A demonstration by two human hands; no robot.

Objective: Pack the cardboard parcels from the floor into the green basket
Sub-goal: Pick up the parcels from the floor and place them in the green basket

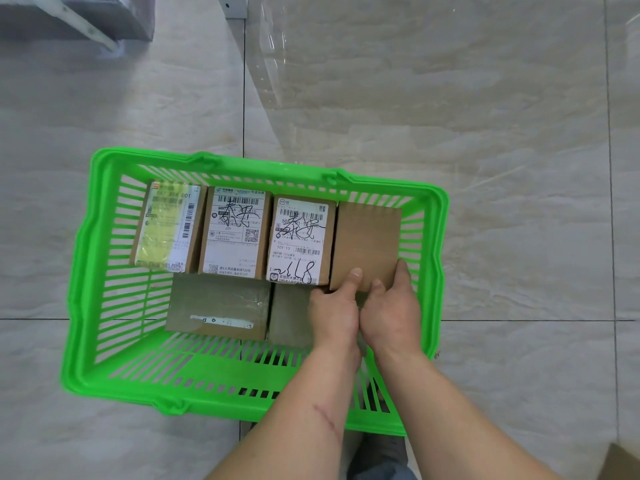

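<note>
The green basket (86, 258) stands on the tiled floor and holds several cardboard parcels. Three labelled parcels (235, 233) lie side by side along its far side. A plain brown parcel (365, 242) sits at the right end of that row. My left hand (334, 311) and my right hand (393, 306) both grip its near edge, thumbs on top. Two more parcels lie lower in the basket: one with a torn label strip (218, 308) and a plain one (289, 315) partly hidden by my left hand.
A corner of another cardboard box (620, 462) shows at the bottom right on the floor. A clear plastic sheet (277, 64) and a grey furniture base (69, 19) lie at the far side. My shoe (377, 452) is just behind the basket.
</note>
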